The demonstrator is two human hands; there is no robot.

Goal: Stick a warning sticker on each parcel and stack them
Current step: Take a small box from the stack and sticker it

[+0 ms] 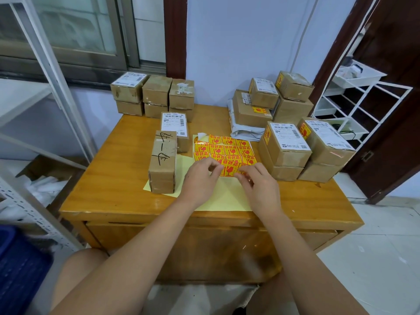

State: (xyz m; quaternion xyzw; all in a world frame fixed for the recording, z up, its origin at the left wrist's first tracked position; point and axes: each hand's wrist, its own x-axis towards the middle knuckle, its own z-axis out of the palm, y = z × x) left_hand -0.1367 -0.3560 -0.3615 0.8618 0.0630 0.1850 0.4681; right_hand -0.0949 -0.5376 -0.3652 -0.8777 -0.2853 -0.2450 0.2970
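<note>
The sticker sheet (227, 148) is printed in yellow squares with red characters and a red glass symbol. Brown cardboard parcels (162, 164) are marked with black handwriting or white barcode labels. The desk (118, 178) is finished in glossy honey-orange wood.

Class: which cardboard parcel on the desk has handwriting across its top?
The long parcel standing nearest the left hand, marked in black pen; the others show printed labels, stickers or plain tape.

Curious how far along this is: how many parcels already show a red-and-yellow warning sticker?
4, all on the table's right: back stack's top box, wide box left of it, near-left top box, near-right top box. Hidden faces may carry more.
</note>
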